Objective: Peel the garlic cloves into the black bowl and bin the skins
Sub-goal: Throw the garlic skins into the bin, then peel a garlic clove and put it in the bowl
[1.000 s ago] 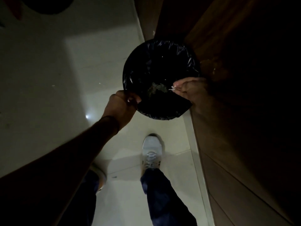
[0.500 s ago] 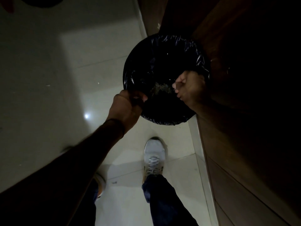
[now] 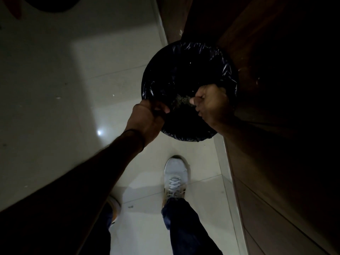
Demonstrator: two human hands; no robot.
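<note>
Pale tiled floor (image 3: pixel 55 107) under bin (image 3: pixel 184 61), white shoe (image 3: pixel 176 177)

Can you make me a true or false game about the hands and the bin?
1. The left hand grips the bin at its rim. True.
2. The right hand rests flat on the floor. False: it is over the bin's opening, fingers curled.
3. A black bag lines the bin. True.
4. The person is barefoot. False: a white shoe shows below the bin.
</note>
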